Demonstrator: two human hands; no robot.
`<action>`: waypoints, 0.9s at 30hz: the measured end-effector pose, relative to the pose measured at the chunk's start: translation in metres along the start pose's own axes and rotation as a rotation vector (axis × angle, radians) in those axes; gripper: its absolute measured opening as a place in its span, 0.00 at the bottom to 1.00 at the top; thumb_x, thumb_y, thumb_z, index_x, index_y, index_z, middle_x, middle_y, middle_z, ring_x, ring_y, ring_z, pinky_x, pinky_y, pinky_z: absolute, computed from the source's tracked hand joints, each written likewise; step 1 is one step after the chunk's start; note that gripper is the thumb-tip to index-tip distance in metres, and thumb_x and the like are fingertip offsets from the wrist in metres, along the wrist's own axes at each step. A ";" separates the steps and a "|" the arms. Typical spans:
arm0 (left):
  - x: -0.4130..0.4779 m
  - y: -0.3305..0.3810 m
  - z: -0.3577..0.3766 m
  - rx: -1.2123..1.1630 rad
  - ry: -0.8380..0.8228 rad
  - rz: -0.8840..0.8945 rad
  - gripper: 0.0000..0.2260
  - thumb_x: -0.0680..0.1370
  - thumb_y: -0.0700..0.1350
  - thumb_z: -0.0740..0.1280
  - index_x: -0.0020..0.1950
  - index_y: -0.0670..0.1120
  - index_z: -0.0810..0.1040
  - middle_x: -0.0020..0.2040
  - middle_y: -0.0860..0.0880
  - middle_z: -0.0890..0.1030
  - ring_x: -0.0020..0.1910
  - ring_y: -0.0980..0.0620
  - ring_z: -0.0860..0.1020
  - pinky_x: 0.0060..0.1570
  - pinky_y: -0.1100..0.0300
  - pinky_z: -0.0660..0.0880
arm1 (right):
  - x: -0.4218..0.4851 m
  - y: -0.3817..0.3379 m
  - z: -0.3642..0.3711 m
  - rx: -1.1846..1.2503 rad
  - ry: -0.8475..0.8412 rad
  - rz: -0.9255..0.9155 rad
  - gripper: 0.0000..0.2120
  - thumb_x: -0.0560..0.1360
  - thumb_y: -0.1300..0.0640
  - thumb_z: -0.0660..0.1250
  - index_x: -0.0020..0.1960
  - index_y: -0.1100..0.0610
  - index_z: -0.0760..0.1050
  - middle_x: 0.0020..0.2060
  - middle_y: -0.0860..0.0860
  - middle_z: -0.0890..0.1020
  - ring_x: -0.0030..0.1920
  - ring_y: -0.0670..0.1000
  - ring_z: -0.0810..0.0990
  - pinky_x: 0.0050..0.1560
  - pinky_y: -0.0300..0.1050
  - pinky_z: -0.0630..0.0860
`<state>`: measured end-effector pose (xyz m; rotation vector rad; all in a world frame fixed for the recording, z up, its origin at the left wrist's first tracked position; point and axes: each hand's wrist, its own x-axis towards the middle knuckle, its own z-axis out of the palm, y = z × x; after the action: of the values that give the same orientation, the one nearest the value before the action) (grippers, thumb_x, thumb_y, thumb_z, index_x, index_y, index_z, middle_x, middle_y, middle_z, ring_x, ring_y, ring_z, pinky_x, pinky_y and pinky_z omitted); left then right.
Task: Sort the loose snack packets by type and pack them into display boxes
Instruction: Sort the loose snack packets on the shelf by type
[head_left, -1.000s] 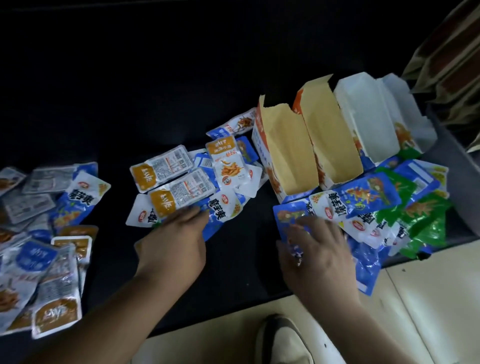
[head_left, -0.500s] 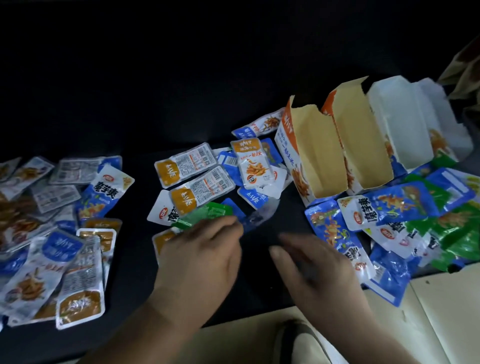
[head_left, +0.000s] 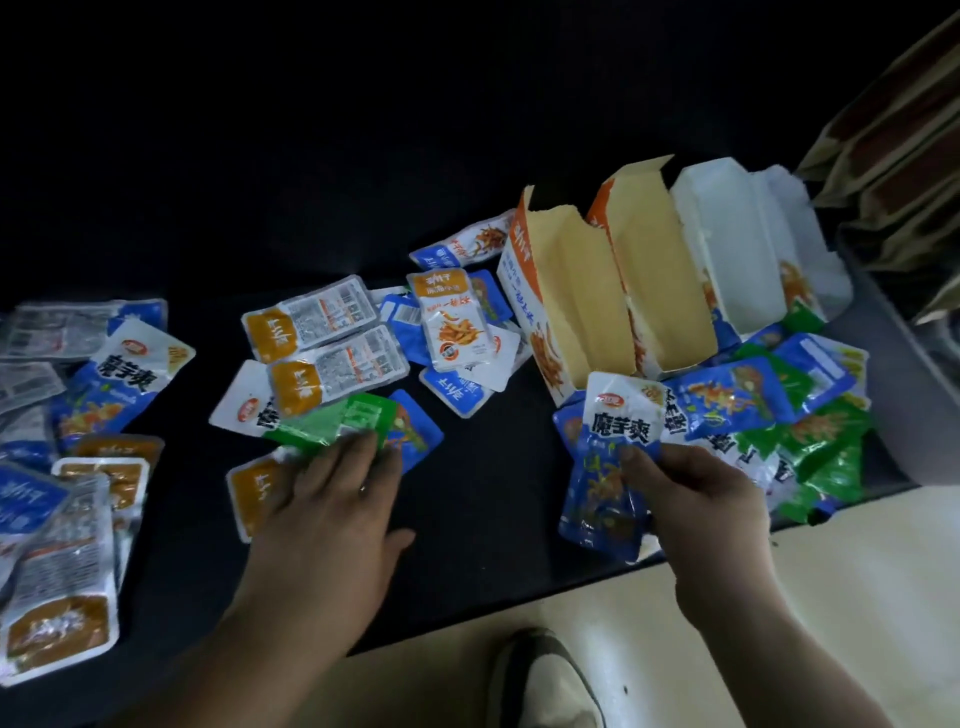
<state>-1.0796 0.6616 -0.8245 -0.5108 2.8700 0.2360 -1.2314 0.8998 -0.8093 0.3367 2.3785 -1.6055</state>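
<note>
Right hand (head_left: 696, 499) has shifted to lower right, now pinching a blue konjac packet (head_left: 621, 415); left hand (head_left: 322, 504) lies flat-fingered on a green packet (head_left: 322, 423) (sorting, I judge). Next: an open display box (head_left: 587, 301).

We are observing the left hand (head_left: 332, 509) lying flat and pressing on a green packet (head_left: 322, 423) in the middle heap. The right hand (head_left: 696, 499) is pinching a blue-and-white packet (head_left: 621, 410), possibly with more behind it; the dim light is hindering us. Open display boxes (head_left: 587, 312) are standing side by side beyond, touching a blue and green pile (head_left: 810, 415) on the dark table (head_left: 493, 493).
</note>
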 end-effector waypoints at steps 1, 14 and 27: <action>0.001 0.000 -0.001 0.029 -0.020 -0.015 0.39 0.67 0.60 0.80 0.74 0.46 0.76 0.75 0.42 0.74 0.74 0.40 0.72 0.67 0.34 0.73 | 0.004 0.004 -0.002 -0.017 0.041 0.001 0.07 0.74 0.54 0.78 0.41 0.57 0.84 0.35 0.54 0.86 0.42 0.63 0.85 0.46 0.64 0.84; -0.001 0.007 0.016 0.079 0.120 0.056 0.33 0.66 0.53 0.82 0.67 0.41 0.81 0.67 0.41 0.76 0.62 0.33 0.74 0.63 0.29 0.70 | -0.014 0.042 0.016 -0.910 0.089 -0.737 0.10 0.72 0.51 0.77 0.52 0.54 0.84 0.49 0.52 0.79 0.48 0.61 0.77 0.40 0.53 0.77; -0.007 -0.005 0.005 -0.041 0.073 0.041 0.31 0.71 0.61 0.73 0.72 0.52 0.76 0.67 0.52 0.75 0.63 0.44 0.75 0.54 0.46 0.78 | -0.046 0.011 0.074 -0.706 -0.338 -0.851 0.17 0.77 0.44 0.66 0.62 0.50 0.80 0.59 0.45 0.82 0.58 0.51 0.81 0.49 0.47 0.82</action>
<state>-1.0705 0.6601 -0.8285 -0.4786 2.9546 0.2890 -1.1786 0.8329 -0.8304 -1.0994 2.7191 -0.7851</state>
